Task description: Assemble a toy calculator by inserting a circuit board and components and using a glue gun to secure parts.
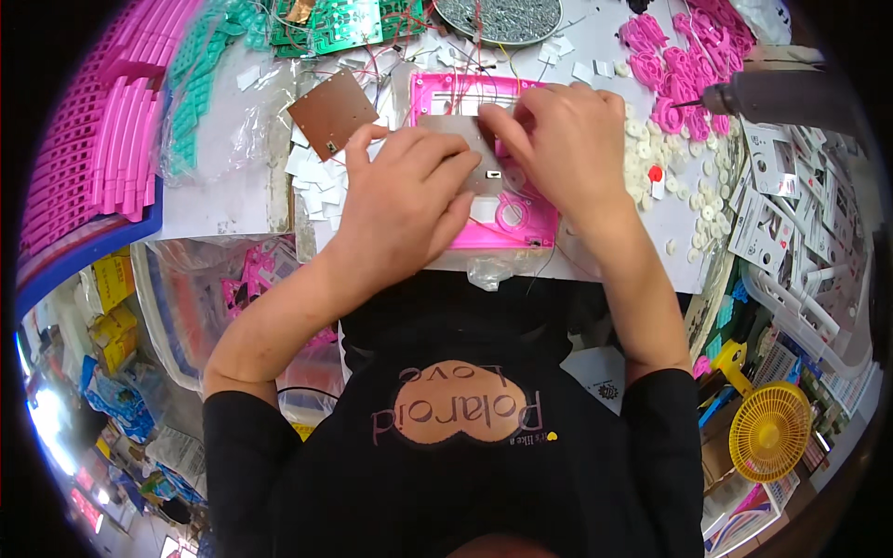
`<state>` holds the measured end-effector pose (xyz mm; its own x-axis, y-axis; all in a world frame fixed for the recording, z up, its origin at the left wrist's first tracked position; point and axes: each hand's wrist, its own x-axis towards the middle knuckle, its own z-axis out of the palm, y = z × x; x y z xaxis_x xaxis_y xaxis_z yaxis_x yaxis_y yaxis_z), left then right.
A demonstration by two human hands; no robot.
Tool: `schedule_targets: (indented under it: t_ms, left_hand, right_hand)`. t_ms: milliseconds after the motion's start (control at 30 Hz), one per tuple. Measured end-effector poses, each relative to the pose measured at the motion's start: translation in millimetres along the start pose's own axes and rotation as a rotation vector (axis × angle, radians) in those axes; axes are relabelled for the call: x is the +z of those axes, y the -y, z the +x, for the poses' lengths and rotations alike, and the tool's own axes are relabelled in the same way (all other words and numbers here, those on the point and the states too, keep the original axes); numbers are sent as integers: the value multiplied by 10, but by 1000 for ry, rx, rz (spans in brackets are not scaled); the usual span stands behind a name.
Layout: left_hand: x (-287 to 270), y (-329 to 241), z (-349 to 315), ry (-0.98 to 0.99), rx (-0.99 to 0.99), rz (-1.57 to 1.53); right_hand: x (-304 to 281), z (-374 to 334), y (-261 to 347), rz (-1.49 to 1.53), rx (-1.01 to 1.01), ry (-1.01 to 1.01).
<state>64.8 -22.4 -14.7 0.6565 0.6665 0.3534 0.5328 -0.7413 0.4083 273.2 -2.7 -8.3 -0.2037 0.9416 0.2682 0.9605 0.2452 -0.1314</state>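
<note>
A pink plastic casing lies in front of me, with thin red wires running out of it. A brownish-grey flat board with a small dark slot sits over the casing's middle. My left hand rests along the board's left side, its fingers bent over the surface; its fingertips touch the board. From the right, my right hand reaches over the casing, thumb on the board's upper edge and the other fingers curled, partly hidden. A second brown board lies left of the casing on white paper pieces.
Green circuit boards and a dish of small metal screws stand at the back. Pink cord bundles, white round parts and a dark electric screwdriver are at right. Pink stacked parts fill a blue-rimmed crate at left.
</note>
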Motion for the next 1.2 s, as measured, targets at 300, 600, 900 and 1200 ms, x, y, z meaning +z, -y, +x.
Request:
schedule_targets:
  t_ms: [300,600,900,1200]
  left_hand:
    - [98,46,-80,-70,-54,-40]
    - [173,93,-84,-100,-47,-82]
    - [128,135,-71,-50,-44,-103]
    - [102,240,313,50,-85,-94]
  right_hand:
    - [178,185,188,-4,203,65]
    - [109,302,163,-11,191,145]
    - [169,-41,-17,705,509,-304]
    - [53,237,-474,802,656,232]
